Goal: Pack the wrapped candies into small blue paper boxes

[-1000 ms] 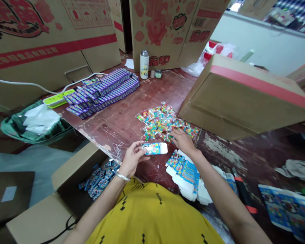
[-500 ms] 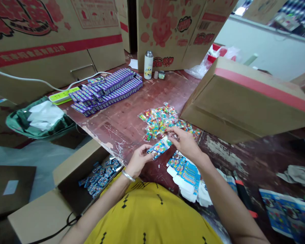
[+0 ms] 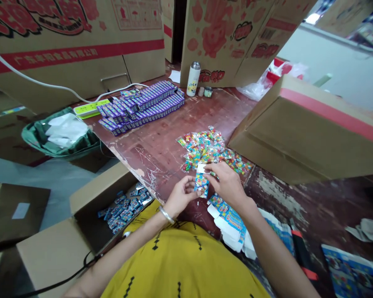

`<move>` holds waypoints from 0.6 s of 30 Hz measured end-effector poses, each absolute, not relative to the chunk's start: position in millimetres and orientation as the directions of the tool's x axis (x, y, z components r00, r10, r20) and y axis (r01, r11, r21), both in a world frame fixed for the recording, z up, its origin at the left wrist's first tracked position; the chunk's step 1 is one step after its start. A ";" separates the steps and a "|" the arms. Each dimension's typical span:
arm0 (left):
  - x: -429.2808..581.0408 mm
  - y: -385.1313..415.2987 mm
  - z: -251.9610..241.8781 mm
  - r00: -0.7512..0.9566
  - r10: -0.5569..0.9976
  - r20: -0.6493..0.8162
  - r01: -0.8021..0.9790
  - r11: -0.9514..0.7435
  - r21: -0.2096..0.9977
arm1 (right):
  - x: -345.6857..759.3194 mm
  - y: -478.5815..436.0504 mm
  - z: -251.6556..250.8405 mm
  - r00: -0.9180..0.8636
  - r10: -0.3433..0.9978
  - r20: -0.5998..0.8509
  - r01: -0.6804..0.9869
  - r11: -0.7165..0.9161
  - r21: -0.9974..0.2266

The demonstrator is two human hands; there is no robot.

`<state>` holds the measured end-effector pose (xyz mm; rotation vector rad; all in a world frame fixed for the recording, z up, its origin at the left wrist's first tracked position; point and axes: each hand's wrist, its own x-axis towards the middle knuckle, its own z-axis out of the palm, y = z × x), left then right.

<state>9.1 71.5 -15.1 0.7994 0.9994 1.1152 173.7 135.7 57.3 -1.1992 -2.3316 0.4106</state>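
Observation:
A small blue candy box (image 3: 201, 184) with a white flap at its top stands nearly upright between my hands. My left hand (image 3: 184, 193) pinches its lower part from the left. At the upper right, my right hand (image 3: 225, 180) has its fingers closed on the box by the flap. Just beyond lies a heap of small clear packets of colourful candy (image 3: 205, 147). Flattened blue-and-white boxes (image 3: 228, 219) lie under my right forearm, partly hidden by it. Whether a packet is inside the box I cannot tell.
Rows of purple boxes (image 3: 143, 105) stand at the back left beside a power strip (image 3: 91, 108). A white bottle (image 3: 193, 79) stands behind. An open carton (image 3: 99, 186) below the table edge holds several blue boxes. A large carton (image 3: 323, 136) sits right; a black-and-red tool (image 3: 303, 252) lies nearer.
The box has turned from slanted to nearly upright. My right hand has moved from beside the candy heap onto the box's top. The whole view has shifted slightly.

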 end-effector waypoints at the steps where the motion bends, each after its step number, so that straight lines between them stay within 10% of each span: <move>1: 8.2 71.7 -13.1 0.093 0.971 -0.219 -0.333 0.238 0.912 | 175.8 134.6 57.8 -0.471 0.824 0.314 0.667 0.566 -0.484; 8: 7.9 69.4 -2.6 0.079 0.996 -0.039 -0.392 0.067 0.917 | 170.6 114.6 27.5 -0.300 0.940 0.160 0.381 0.272 -0.884; 18: 13.3 62.8 -13.0 0.094 0.994 -0.051 -0.461 0.089 0.883 | 160.0 99.2 9.3 -0.112 0.965 0.239 0.304 0.262 -0.916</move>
